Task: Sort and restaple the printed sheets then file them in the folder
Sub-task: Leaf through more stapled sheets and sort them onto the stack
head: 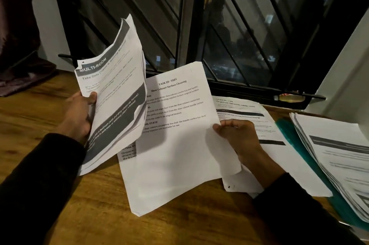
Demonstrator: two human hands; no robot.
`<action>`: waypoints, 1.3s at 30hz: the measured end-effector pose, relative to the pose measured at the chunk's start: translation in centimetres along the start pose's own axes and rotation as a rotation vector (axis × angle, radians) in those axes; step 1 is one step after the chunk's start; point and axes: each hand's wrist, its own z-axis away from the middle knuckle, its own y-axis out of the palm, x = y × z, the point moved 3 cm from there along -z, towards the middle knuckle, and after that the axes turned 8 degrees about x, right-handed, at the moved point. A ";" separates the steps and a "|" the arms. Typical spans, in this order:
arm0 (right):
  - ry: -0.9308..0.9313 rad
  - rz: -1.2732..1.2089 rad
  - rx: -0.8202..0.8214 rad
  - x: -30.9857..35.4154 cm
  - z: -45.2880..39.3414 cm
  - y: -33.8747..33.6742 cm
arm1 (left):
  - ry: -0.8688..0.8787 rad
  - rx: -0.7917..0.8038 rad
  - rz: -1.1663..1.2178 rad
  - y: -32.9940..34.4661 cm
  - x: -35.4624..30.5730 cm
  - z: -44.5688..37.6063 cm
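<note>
My left hand grips a bundle of printed sheets headed "MULTI-ROOM", lifted and tilted above the wooden table. My right hand pinches the right edge of a single white sheet titled "Shoe Cabinet Surface Cleaning", which lies over another printed sheet on the table. Under my right hand rests a further sheet about network cable coils. At the right, a teal folder lies open beneath a thick stack of printed sheets. No stapler is in view.
A dark barred window stands right behind the table. On its sill lies a small bottle. A dark curtain hangs at the far left. Bare wood shows at the table's front.
</note>
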 end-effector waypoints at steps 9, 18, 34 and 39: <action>-0.211 -0.023 0.090 4.0 1.9 5.0 | 0.018 0.119 -0.055 1.9 0.9 -1.1; -0.236 0.613 0.232 4.0 1.0 4.4 | 0.182 0.000 -0.082 -0.9 0.4 -1.2; -0.050 0.593 0.192 0.7 0.0 2.8 | 0.058 -0.015 -0.061 -2.3 0.4 -2.4; -0.057 0.523 0.212 0.9 -0.2 2.5 | 0.019 -0.057 -0.039 -2.5 0.6 -2.8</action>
